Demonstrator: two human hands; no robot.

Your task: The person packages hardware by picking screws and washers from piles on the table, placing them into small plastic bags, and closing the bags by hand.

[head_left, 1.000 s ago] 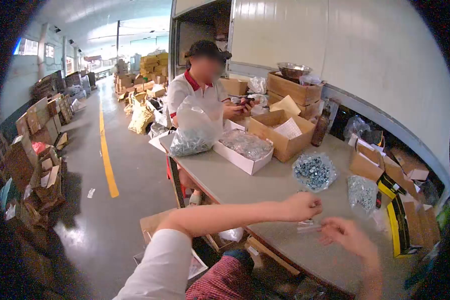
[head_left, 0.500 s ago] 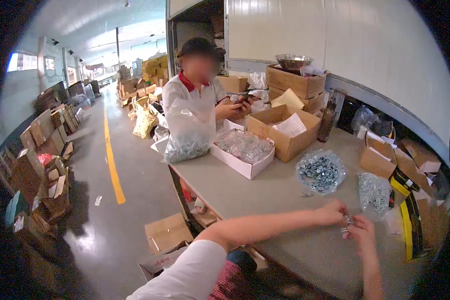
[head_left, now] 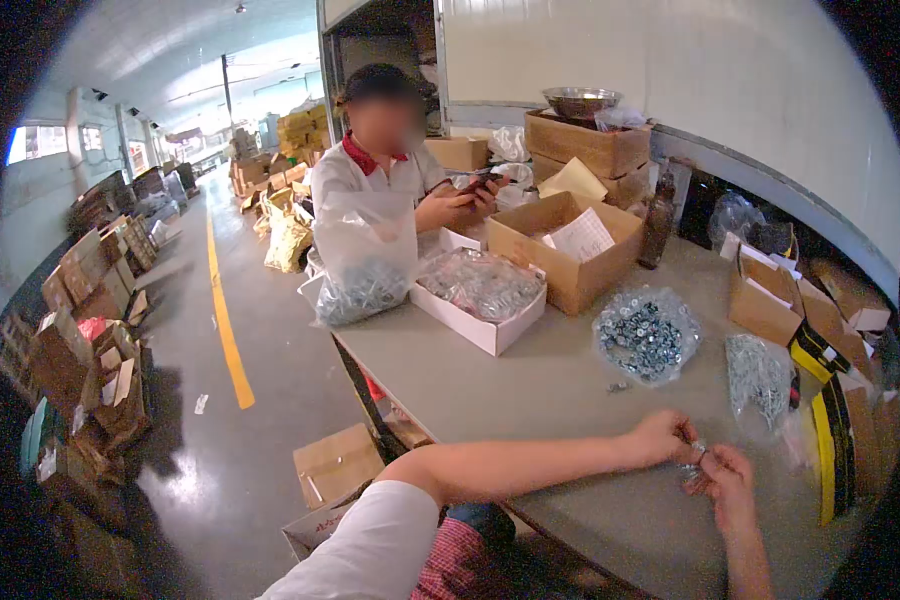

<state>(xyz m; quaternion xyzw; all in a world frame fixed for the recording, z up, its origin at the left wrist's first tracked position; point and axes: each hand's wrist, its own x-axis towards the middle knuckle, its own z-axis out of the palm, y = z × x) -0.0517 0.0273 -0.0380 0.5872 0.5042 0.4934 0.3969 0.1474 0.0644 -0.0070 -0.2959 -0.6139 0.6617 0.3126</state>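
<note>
Close together above the table's near side, my left hand (head_left: pixel 665 437) and my right hand (head_left: pixel 730 482) pinch a small shiny metal fastener (head_left: pixel 699 451) between their fingertips. More small silvery pieces show under the right fingers, too small to name. Beyond the hands lies an open clear bag of nuts or washers (head_left: pixel 648 338). A few loose metal bits (head_left: pixel 618 387) rest near that bag. Up and to the right of my right hand is a clear bag of screws or bolts (head_left: pixel 758 380).
A white tray (head_left: pixel 485 330) of bagged parts and a cardboard box (head_left: pixel 567 255) stand farther back. A plastic bag of hardware (head_left: pixel 365 285) sits at the table's left corner, before a person (head_left: pixel 375 165) holding a phone. Cartons (head_left: pixel 765 295) line the right side; a brown bottle (head_left: pixel 657 225) stands behind.
The view has shifted slightly. Both hands remain together at the fastener, with a small change in finger position. The person across still holds the phone.
</note>
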